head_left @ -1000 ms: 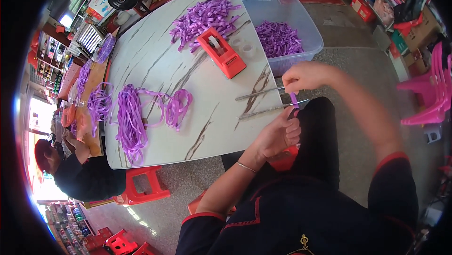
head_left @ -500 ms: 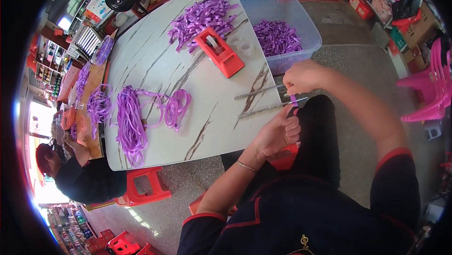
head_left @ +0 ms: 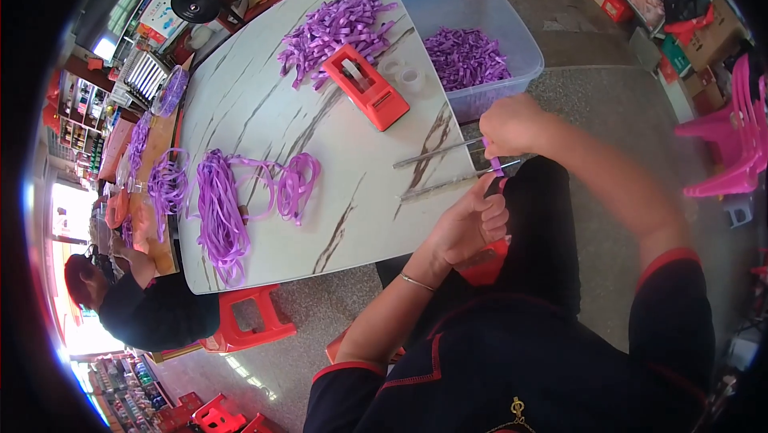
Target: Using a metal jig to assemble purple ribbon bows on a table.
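Two thin metal rods (head_left: 436, 154) stick out past the table's right edge, side by side. A short stretch of purple ribbon (head_left: 495, 164) runs at their outer ends. My right hand (head_left: 512, 126) is closed just beyond the rods, with the ribbon pinched in its fingers. Nearer to me, my left hand (head_left: 478, 225) is curled, thumb up against the ribbon's lower end at the nearer rod. The fingertips of both hands are partly hidden. A loose bundle of long purple ribbon (head_left: 220, 217) lies on the table to the left, with a smaller coil (head_left: 298, 186) beside it.
A red tape dispenser (head_left: 366, 87) stands on the marble-patterned table (head_left: 336, 249), near a heap of purple ribbon pieces (head_left: 336, 33) and clear tape rolls (head_left: 411, 78). A clear plastic bin (head_left: 524, 53) holds more pieces. Another person (head_left: 156, 305) sits at the left.
My right hand has turned slightly at the rods, and more of the ribbon now shows below it. My left hand stays almost in place. The whole view has shifted a little.
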`<state>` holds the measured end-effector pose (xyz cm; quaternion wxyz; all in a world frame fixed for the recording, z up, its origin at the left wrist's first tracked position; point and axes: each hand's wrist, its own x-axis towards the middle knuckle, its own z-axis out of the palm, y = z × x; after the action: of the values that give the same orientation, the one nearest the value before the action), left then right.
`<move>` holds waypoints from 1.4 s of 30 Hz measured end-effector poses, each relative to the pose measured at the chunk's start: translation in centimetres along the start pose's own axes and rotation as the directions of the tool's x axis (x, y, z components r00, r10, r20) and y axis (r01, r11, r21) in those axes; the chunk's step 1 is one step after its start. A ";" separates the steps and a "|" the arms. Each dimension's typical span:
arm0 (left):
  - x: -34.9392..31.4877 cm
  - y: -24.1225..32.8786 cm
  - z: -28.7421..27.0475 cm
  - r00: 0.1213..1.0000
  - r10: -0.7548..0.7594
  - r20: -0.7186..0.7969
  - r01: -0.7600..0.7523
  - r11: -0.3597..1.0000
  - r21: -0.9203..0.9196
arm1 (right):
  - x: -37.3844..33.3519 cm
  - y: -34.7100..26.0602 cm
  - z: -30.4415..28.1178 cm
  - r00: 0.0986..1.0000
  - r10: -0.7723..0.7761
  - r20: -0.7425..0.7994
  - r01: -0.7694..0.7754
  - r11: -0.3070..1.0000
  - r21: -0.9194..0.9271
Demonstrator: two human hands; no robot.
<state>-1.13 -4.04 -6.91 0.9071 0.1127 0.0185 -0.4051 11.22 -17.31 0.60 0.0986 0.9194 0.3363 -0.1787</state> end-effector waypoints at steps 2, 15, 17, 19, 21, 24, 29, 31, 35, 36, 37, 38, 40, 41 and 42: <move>0.1 0.0 0.0 1.000 -0.011 0.017 0.011 1.000 0.013 | -0.3 0.2 0.3 1.000 -0.004 -0.025 0.004 1.000 0.004; 0.1 -0.2 0.2 0.999 0.023 -0.038 -0.023 1.000 0.002 | 1.2 3.8 14.4 0.996 0.038 0.079 -0.048 -0.518 0.854; 0.1 -0.2 0.3 0.999 0.025 -0.040 -0.025 1.000 0.000 | 2.0 1.2 16.2 0.990 -0.131 -0.054 -0.076 -0.813 0.577; 0.1 -0.2 0.3 0.999 0.035 -0.025 -0.035 0.999 0.014 | 2.9 -0.7 17.4 0.983 -0.142 -0.117 -0.072 -0.882 0.466; 0.3 -0.1 0.4 0.999 0.024 -0.022 -0.023 1.000 0.020 | 3.3 -2.0 17.9 0.973 -0.143 -0.180 -0.073 -0.935 0.348; 0.3 -0.1 0.1 1.000 0.014 -0.015 -0.013 1.000 0.025 | 3.3 -3.0 17.5 0.985 -0.119 -0.123 -0.071 -0.937 0.342; 0.4 -0.2 0.0 1.000 0.015 -0.007 -0.015 0.999 0.037 | 3.9 -2.7 18.7 0.927 -0.199 -0.317 -0.103 -0.950 0.294; 0.3 -0.1 0.0 1.000 0.014 -0.018 -0.013 0.999 0.045 | 3.7 -2.7 18.7 0.936 -0.203 -0.287 -0.121 -0.953 0.277; 0.2 -0.2 0.0 1.000 0.011 -0.019 -0.010 0.999 0.053 | 3.5 -2.2 18.5 0.980 -0.155 -0.124 -0.110 -0.944 0.312; 0.2 -0.2 0.2 0.999 0.020 -0.043 -0.017 0.999 0.051 | 3.3 -1.9 18.5 0.980 -0.152 -0.125 -0.106 -0.944 0.311; 0.2 -0.2 0.3 0.997 0.030 -0.068 -0.027 0.998 0.049 | 2.9 -1.4 18.2 0.977 -0.174 -0.124 -0.123 -0.933 0.339; 0.1 -0.3 0.3 0.997 0.029 -0.067 -0.026 0.998 0.051 | 2.5 -1.0 17.8 0.973 -0.197 -0.122 -0.140 -0.920 0.367; 0.1 -0.3 0.4 0.996 0.043 -0.083 -0.040 0.999 0.029 | 1.7 0.0 16.7 0.977 -0.200 -0.078 -0.148 -0.889 0.433; 0.1 -0.4 0.4 0.996 0.042 -0.083 -0.039 0.999 0.029 | 1.2 0.4 15.8 0.979 -0.203 -0.030 -0.161 -0.852 0.497; 0.1 -0.3 0.4 0.996 0.041 -0.073 -0.040 0.999 0.023 | 0.7 0.7 14.9 0.979 -0.202 -0.031 -0.161 -0.853 0.497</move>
<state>-1.32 -4.44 -6.62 0.9126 0.1375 0.0452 -0.3824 8.26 -21.93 -13.28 -0.8346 0.2982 -0.0581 -0.4595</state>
